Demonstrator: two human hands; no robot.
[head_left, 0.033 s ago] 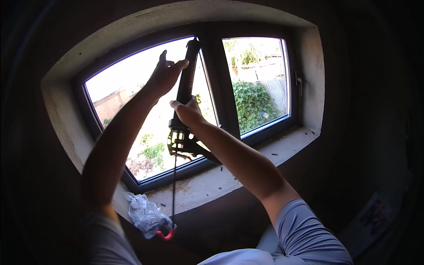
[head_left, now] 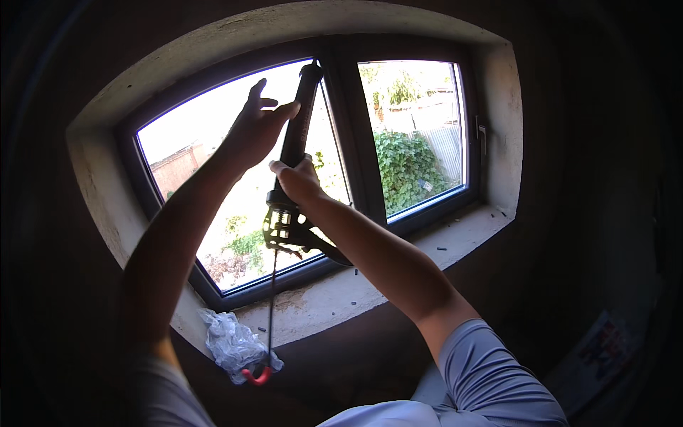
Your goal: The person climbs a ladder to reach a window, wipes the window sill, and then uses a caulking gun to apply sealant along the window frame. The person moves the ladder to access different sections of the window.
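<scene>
The caulking gun (head_left: pixel 293 164) stands nearly upright against the left window pane (head_left: pixel 213 178), its dark tube running from about the middle of the view up toward 12 o'clock, where the tip meets the top of the window frame (head_left: pixel 341 142) beside the central post. Its metal trigger frame sits at the tube's lower end, and a thin rod hangs straight down from it toward 6 o'clock, ending in a red hook (head_left: pixel 256 376).

The right hand (head_left: pixel 299 181) grips the lower part of the tube, its fingers wrapped tightly round it just above the trigger frame. The left hand (head_left: pixel 257 128), at 11 o'clock from the right one, rests against the upper tube with the thumb side touching it; its fingers are spread and pointing up, not closed round anything.

On the pale concrete sill (head_left: pixel 341 299) at 7 o'clock lies a crumpled clear plastic bag (head_left: pixel 231 341), just beside the red hook. Small dark bits are scattered along the sill toward 3 o'clock. Greenery shows through the right pane (head_left: pixel 413 135).
</scene>
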